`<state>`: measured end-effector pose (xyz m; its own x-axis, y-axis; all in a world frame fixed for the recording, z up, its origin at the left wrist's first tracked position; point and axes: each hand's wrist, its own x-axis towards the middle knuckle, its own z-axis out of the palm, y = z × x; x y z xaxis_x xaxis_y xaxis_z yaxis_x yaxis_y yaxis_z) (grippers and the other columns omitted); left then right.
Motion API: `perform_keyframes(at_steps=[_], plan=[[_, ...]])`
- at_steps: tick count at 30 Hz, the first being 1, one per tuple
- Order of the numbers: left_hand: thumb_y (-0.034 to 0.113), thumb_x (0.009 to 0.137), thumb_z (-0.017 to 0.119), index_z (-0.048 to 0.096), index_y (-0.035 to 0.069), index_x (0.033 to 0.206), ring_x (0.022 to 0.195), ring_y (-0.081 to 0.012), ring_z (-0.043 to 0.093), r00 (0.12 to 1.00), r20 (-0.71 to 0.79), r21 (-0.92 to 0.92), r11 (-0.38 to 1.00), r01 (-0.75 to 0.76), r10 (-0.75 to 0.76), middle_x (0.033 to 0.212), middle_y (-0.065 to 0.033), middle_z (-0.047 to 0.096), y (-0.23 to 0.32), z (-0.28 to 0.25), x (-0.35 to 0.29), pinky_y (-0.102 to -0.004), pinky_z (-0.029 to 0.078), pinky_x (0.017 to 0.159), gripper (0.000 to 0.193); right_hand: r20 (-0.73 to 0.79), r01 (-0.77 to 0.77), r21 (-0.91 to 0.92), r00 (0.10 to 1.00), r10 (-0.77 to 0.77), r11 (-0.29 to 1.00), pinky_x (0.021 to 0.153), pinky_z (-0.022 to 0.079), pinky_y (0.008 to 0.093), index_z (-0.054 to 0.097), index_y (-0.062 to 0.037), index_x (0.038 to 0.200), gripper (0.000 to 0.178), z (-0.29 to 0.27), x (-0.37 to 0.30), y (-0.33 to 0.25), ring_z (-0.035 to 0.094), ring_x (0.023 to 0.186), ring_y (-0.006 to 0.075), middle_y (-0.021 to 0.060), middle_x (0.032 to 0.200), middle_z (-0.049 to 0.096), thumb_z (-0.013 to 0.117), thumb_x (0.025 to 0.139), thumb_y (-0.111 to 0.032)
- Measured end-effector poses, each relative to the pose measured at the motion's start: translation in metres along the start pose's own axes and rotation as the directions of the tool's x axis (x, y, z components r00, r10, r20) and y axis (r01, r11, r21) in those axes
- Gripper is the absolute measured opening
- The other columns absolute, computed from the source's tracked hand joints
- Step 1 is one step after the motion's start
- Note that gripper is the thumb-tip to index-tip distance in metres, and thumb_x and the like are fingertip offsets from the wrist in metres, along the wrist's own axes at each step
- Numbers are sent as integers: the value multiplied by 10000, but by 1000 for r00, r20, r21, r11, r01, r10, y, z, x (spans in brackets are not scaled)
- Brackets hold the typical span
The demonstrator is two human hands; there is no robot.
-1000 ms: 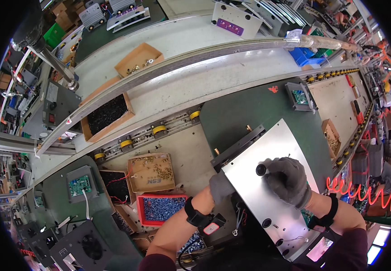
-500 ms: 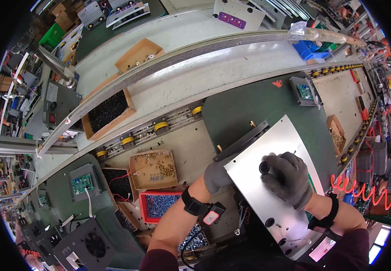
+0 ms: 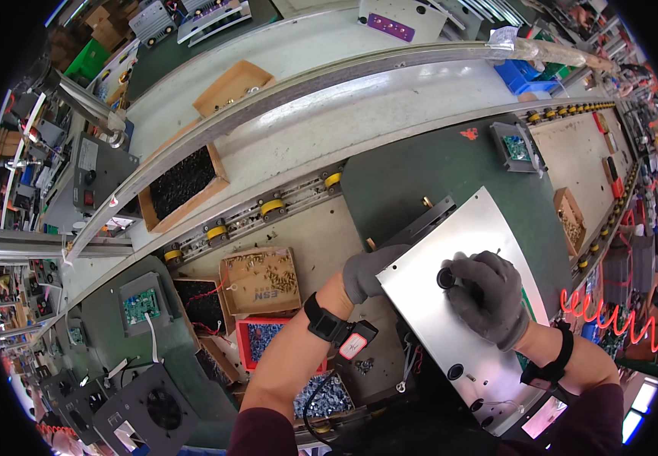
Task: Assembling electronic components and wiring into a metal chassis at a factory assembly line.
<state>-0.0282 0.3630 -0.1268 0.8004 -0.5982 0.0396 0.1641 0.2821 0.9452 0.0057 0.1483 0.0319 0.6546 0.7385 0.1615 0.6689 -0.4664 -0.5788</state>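
Observation:
A silver metal panel (image 3: 450, 262) tilts in front of me, with several dark round parts or openings along it. My left hand (image 3: 371, 275), in a grey glove, grips its left edge; the fingers are hidden behind the sheet. On the panel's face my right hand (image 3: 488, 296), also gloved in grey, is curled with thumb and fingers at a round black ring-shaped piece (image 3: 445, 278). Whether that piece is seated in a hole cannot be seen. Lower on the panel is another black ring (image 3: 456, 372). A dark metal bar (image 3: 420, 220) with brass-coloured posts lies behind the panel.
A green mat (image 3: 420, 163) lies beneath, carrying a grey housing with a circuit board (image 3: 517, 148). On the left are a cardboard box of brass parts (image 3: 259, 281), a red bin (image 3: 245, 342) of small blue parts and a fan housing (image 3: 143, 414). A red coiled hose (image 3: 618, 315) hangs right.
My right fingers have shifted slightly around the black ring piece. My left forearm has moved a little to the left, and the panel's top corner has risen slightly in view.

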Motion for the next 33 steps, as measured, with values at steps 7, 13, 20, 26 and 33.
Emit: perform_keyframes(at_steps=[7,13,20,26,33], plan=[[112,866,667,505,-31,1281,1043,-172,572,952,-17,-44,951,-305,304,1209,-133,597,-36,-2,-3,-320,482,897,467,-9,19,22,1000,-19,1000,550,438,367,628,-74,1029,295,0,1,0,532,571,234,61,703,543,689,741,-105],[104,825,692,509,-25,1282,1074,-224,578,953,-208,-76,967,-242,222,1224,-160,576,-53,35,3,-345,474,923,509,0,21,29,1000,-21,999,556,445,365,629,-70,1029,287,-1,2,1,541,574,234,63,705,545,672,747,-96],[99,785,726,519,-24,1284,1081,-231,576,872,-355,321,920,-225,337,1217,-156,575,-67,41,-10,-339,477,923,554,17,25,18,1000,-26,1000,563,458,374,616,-52,1053,305,-1,3,1,544,577,250,68,720,555,656,752,-79],[96,816,706,512,-25,1286,1071,-214,579,919,-311,-147,943,-299,243,1195,-134,584,-35,31,-9,-323,475,918,522,8,83,-45,996,-83,995,570,467,383,600,-44,1101,340,2,2,4,560,618,260,84,758,567,651,769,-102],[114,833,696,518,-28,1273,1051,-200,585,953,-277,-433,869,-239,124,1168,-130,605,-8,23,-5,-325,486,894,496,51,44,-84,998,-40,995,571,469,384,594,-52,1117,349,5,3,6,572,631,261,84,779,577,663,791,-155]])
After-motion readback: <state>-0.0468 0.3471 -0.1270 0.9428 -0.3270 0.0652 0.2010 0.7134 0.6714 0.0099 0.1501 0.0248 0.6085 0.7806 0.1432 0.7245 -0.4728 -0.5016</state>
